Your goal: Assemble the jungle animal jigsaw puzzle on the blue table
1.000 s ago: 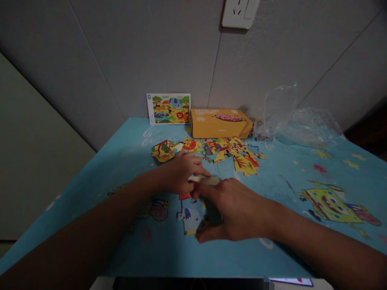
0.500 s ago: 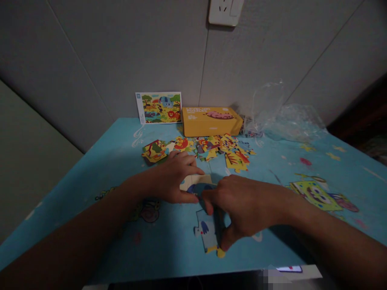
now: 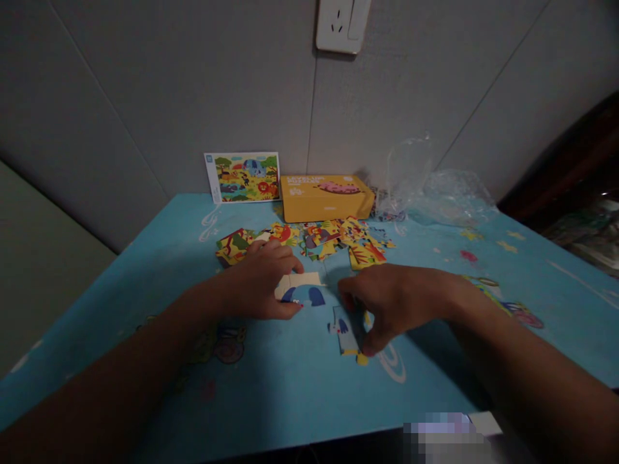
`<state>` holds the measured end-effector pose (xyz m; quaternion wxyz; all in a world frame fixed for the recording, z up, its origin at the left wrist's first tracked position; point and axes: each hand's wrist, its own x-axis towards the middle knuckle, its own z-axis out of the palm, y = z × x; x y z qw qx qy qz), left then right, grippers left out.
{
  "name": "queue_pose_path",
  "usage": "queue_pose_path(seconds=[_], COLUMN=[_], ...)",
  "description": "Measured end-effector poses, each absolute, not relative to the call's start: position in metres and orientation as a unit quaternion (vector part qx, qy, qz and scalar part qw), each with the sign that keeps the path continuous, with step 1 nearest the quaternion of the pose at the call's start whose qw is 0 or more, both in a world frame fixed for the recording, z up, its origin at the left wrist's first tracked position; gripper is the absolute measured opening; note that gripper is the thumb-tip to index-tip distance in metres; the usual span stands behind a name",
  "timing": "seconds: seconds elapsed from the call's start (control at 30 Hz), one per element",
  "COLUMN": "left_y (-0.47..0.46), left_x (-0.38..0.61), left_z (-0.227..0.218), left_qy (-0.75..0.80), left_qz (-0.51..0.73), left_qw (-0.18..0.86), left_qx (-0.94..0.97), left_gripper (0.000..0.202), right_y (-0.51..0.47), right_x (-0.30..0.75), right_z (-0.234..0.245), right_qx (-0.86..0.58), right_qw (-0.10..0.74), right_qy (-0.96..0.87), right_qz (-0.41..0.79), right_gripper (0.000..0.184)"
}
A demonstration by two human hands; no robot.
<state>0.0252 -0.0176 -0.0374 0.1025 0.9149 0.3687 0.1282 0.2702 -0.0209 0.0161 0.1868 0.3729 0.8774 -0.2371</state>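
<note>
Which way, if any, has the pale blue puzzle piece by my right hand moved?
Yes: the puzzle piece has moved right relative to the yellow box.

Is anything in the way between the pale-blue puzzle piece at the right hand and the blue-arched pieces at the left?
Nothing visible: just blue tabletop shows between the pale-blue puzzle piece and the blue-arched pieces. The left hand has its thumb near their close edge, left of that gap.

White socket [image 3: 343, 26] is mounted on grey wall [image 3: 193, 84] | crumpled clear plastic [image 3: 449, 198] is seen on blue, cartoon-printed tabletop [image 3: 290, 393]
</note>
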Motion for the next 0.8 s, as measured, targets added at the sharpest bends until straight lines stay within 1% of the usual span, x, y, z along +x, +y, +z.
queue_pose_path(seconds=[0.13,0.3,0.4,0.5,0.57,0.63,0.67,0.7,0.8], left_y=[-0.018,-0.023,-0.025,-0.026,-0.026,-0.026,-0.027,-0.027,-0.027], left_x=[0.022,0.025,0.029,0.030,0.029,0.029,0.028,0.028,0.029], left_z=[-0.034,-0.030,-0.032,-0.034,-0.034,-0.033,-0.033,-0.033,-0.035], left_qy=[0.366,0.308,0.282,0.274,0.268,0.256,0.251,0.248,0.262], left_qz=[0.121,0.106,0.121,0.135,0.136,0.129,0.126,0.125,0.128], left_qw=[0.103,0.158,0.170,0.168,0.165,0.162,0.162,0.162,0.165], left_qx=[0.917,0.932,0.936,0.937,0.939,0.944,0.946,0.947,0.942], left_gripper=[0.037,0.043,0.050,0.047,0.048,0.055,0.059,0.061,0.060], right_y=[-0.004,0.015,0.023,0.032,0.041,0.050,0.054,0.058,0.067], right_x=[0.284,0.289,0.290,0.295,0.303,0.313,0.318,0.322,0.327], right_z=[0.016,0.009,0.005,0.005,0.004,0.001,-0.002,-0.006,-0.019], right_qx=[0.425,0.444,0.437,0.445,0.508,0.612,0.665,0.698,0.725], right_qw=[0.179,0.101,0.048,-0.012,-0.068,-0.119,-0.126,-0.112,-0.015], right_qy=[0.854,0.868,0.885,0.886,0.854,0.782,0.735,0.707,0.689], right_qz=[-0.241,-0.197,-0.151,-0.131,-0.093,-0.007,0.023,0.024,0.002], right_gripper=[0.053,0.051,0.041,0.029,0.026,0.030,0.032,0.035,0.053])
